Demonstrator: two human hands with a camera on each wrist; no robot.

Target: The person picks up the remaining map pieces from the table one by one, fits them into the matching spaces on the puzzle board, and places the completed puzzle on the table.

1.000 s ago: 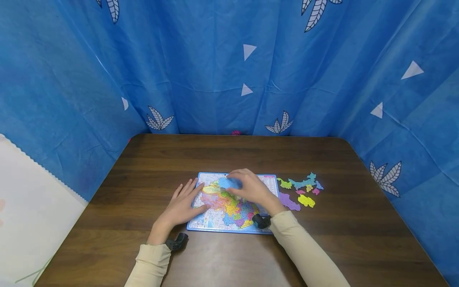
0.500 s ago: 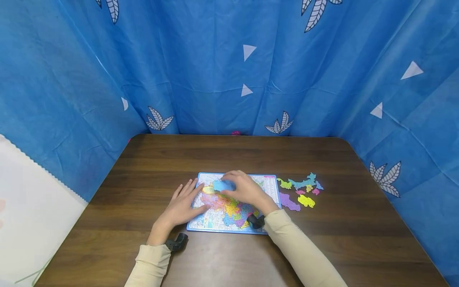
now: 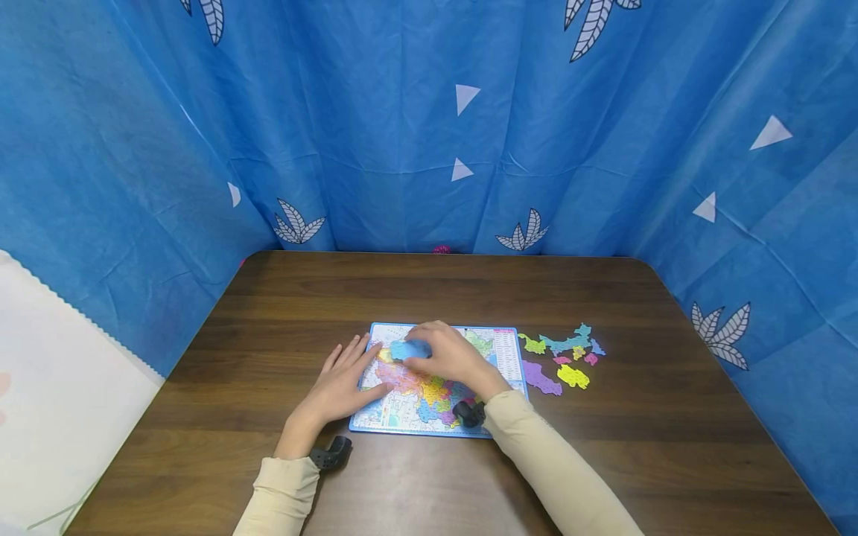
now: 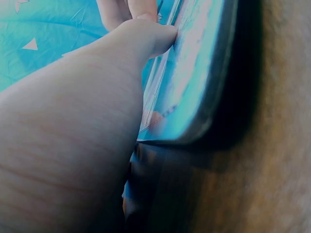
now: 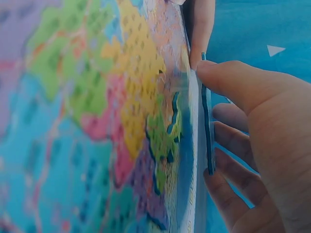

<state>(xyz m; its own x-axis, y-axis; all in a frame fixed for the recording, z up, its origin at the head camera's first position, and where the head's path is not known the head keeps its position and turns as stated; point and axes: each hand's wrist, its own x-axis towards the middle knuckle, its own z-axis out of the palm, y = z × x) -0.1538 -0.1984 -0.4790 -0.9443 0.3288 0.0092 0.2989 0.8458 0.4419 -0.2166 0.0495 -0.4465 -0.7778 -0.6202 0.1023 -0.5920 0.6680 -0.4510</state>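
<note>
i read this as the placing step of a map puzzle: the blue piece (image 3: 406, 350) is over the upper left of the map board (image 3: 402, 421), just off its surface in the right wrist view, though i can't tell whether an edge touches. the next move, i'd judge, calls for turning its outline to match its slot, then pressing it flat.

the right hand (image 3: 447, 356) is partly closed, pinching the piece between thumb and fingertips. the left hand (image 3: 345, 383) lies spread on the board's left side, holding no piece, probably steadying it. on the bench (image 3: 637, 424), right of the board, i see a purple piece (image 3: 540, 378) and a yellow piece (image 3: 573, 375).
</note>
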